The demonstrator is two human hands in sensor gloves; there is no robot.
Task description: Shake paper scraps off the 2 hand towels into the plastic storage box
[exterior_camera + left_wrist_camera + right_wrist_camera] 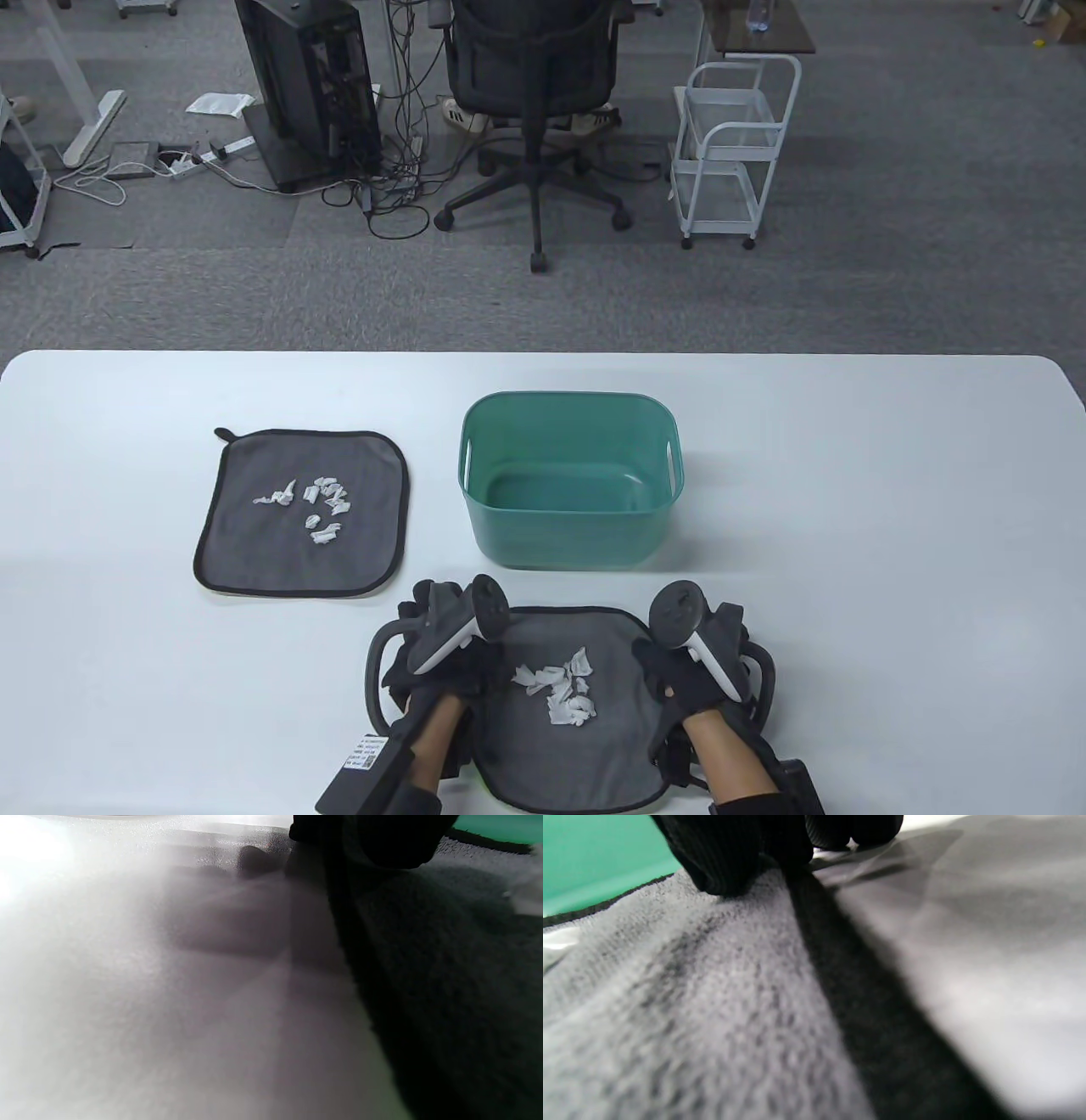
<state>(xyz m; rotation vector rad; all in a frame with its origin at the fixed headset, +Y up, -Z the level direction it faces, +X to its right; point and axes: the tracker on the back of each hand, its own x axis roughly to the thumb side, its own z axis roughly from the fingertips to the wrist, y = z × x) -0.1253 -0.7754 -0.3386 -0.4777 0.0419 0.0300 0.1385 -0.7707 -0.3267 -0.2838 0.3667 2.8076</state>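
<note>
A grey hand towel (560, 755) with black trim lies at the table's front edge, white paper scraps (564, 692) piled on its middle. My left hand (424, 632) is at its left edge and my right hand (670, 666) at its right edge. In the right wrist view my gloved fingers (725, 853) pinch the towel (691, 1005) at its trim. The left wrist view shows dark fingers (373, 840) on the towel (458, 984) at its border. A second grey towel (254, 543) with scraps (318, 505) lies flat to the left. The green plastic box (568, 543) stands just behind the near towel, with nothing visible inside.
The white table (848, 509) spreads wide to the right of the box. Behind the table on the floor stand an office chair (534, 76), a white cart (734, 144) and a computer tower (310, 85) with cables.
</note>
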